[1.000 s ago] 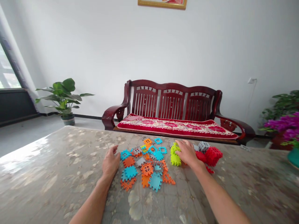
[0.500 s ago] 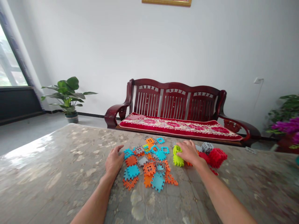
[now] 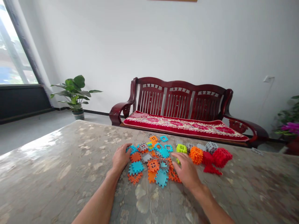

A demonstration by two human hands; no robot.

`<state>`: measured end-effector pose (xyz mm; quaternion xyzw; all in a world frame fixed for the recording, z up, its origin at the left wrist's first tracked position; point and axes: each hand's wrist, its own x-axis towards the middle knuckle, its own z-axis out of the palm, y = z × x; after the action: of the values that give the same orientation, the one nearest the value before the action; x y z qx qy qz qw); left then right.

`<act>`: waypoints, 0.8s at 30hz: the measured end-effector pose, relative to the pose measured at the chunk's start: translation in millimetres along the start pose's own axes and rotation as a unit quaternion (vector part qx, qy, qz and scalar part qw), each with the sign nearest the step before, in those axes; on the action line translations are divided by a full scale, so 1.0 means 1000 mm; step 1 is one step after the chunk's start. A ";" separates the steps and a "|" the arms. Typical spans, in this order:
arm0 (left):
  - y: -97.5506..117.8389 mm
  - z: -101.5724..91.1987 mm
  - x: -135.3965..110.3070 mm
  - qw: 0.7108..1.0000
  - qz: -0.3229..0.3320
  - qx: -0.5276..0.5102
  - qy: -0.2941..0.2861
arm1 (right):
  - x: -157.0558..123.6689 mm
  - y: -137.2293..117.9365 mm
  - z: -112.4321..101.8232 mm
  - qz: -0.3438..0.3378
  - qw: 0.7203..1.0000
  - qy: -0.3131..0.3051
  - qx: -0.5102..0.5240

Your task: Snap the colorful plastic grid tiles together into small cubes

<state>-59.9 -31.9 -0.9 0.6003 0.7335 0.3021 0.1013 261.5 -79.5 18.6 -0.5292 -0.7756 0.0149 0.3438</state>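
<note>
A heap of flat toothed plastic tiles (image 3: 153,160), orange, blue and grey, lies on the table (image 3: 58,168). My left hand (image 3: 121,158) rests at the heap's left edge, fingers curled against a blue tile (image 3: 133,150). My right hand (image 3: 186,171) lies flat and spread at the heap's right edge, over an orange tile (image 3: 174,176), holding nothing. Beyond it stand assembled cubes: a lime one (image 3: 181,148), an orange one (image 3: 196,155), a grey one (image 3: 211,147) and red ones (image 3: 220,157).
The table has a glossy mottled cover. Behind it stands a dark red wooden bench (image 3: 182,109) with a red floral cushion. A potted plant (image 3: 74,93) sits on the floor at left; purple flowers (image 3: 289,127) are at far right.
My right hand has pulled back from the lime cube toward me and to the heap's right edge, uncovering the orange cube. The left hand stays at the heap. The camera has swung left.
</note>
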 end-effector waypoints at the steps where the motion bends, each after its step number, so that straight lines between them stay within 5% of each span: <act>1: 0.000 0.001 0.000 1.000 0.015 0.007 -0.005 | -0.006 -0.004 0.005 0.003 1.000 0.006 0.014; 12: -0.002 0.008 0.002 0.990 0.133 -0.008 -0.052 | -0.021 -0.016 0.023 -0.028 0.998 0.000 0.049; 24: 0.003 0.008 -0.002 0.983 0.167 -0.014 -0.077 | -0.022 -0.015 0.022 0.008 0.998 -0.024 0.059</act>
<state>-52.7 -30.6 -6.4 0.7344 0.6085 0.2782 0.1137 242.1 -97.0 -3.8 -0.5138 -0.7769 0.0766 0.3558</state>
